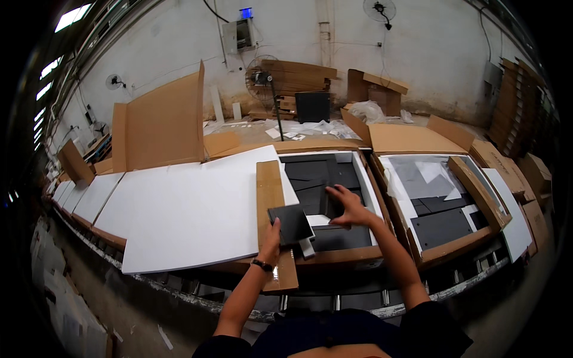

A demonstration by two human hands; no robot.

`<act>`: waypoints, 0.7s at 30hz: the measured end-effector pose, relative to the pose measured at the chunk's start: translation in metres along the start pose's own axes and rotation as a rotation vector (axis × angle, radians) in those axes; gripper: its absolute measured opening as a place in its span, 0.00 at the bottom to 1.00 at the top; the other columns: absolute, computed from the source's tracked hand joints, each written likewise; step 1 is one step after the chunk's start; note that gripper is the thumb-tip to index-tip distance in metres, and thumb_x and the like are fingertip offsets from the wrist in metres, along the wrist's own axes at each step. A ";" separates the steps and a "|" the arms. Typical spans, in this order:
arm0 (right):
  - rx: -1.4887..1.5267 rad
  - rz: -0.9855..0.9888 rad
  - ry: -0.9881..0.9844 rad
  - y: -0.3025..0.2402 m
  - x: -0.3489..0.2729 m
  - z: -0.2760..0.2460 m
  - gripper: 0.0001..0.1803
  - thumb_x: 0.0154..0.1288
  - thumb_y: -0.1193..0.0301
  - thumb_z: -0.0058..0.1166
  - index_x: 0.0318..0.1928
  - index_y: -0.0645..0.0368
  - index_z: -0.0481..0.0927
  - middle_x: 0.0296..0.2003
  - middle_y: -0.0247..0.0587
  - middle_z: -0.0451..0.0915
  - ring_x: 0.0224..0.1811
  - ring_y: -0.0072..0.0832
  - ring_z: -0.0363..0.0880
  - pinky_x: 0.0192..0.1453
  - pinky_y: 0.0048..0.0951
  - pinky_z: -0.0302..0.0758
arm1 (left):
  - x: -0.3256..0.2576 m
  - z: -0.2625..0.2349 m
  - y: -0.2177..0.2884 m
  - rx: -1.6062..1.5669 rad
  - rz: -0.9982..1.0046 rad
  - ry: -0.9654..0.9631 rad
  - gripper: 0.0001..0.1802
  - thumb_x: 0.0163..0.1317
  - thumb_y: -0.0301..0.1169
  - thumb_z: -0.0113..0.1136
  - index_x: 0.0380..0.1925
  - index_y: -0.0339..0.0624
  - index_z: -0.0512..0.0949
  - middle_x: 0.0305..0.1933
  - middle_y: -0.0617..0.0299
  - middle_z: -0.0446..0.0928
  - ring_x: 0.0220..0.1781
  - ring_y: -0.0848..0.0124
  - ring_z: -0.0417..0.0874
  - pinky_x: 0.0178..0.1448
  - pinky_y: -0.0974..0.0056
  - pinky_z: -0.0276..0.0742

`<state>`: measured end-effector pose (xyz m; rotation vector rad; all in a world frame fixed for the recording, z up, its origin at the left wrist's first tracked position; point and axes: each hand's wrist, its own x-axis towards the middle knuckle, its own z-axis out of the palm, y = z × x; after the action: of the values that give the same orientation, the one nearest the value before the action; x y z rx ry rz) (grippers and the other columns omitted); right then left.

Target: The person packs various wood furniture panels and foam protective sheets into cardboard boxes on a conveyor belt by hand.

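Likely positioning: left hand (271, 243) grips a black panel (292, 225) by the box's (340, 257) left edge; right hand (353, 212) half-curls round a block (330, 206), hold unclear; alignment next.

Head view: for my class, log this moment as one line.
left hand: holds black panel | right hand: at dark piece, grip unclear | open carton: dark panels inside

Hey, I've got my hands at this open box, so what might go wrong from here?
The black square panel in your left hand seems gripped near one side, so it might tip or slip and scuff the dark panels in the open box.

The brown cardboard strip lies partly on the white sheet and juts past its front edge; your left forearm could knock it off.
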<state>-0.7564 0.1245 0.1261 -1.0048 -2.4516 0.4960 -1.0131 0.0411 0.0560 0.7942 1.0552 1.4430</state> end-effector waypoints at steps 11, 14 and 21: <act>0.336 -0.410 -0.306 -0.096 -0.095 0.062 0.24 0.60 0.52 0.47 0.49 0.55 0.75 0.59 0.53 0.61 0.60 0.40 0.63 0.61 0.38 0.60 | -0.191 0.022 -0.068 -0.381 -0.349 -0.299 0.30 0.60 0.42 0.52 0.58 0.40 0.57 0.57 0.52 0.65 0.52 0.62 0.74 0.50 0.63 0.76; 0.573 0.150 0.124 -0.076 -0.049 0.079 0.17 0.61 0.61 0.47 0.45 0.59 0.75 0.47 0.52 0.73 0.46 0.44 0.73 0.51 0.35 0.68 | -0.227 0.033 -0.077 -0.310 -0.468 -0.188 0.28 0.59 0.35 0.54 0.56 0.35 0.59 0.52 0.53 0.68 0.53 0.64 0.72 0.54 0.61 0.72; -0.198 0.007 0.127 0.009 -0.005 0.212 0.26 0.50 0.71 0.49 0.53 0.54 0.70 0.57 0.66 0.59 0.56 0.52 0.62 0.58 0.48 0.60 | -0.273 0.030 -0.129 -0.007 -0.409 -0.041 0.31 0.56 0.33 0.57 0.57 0.31 0.59 0.53 0.54 0.68 0.51 0.67 0.71 0.54 0.67 0.68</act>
<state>-0.8592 0.0937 -0.0564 -1.0879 -2.4180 0.1877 -0.8959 -0.2259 -0.0282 0.5596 1.1058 1.0770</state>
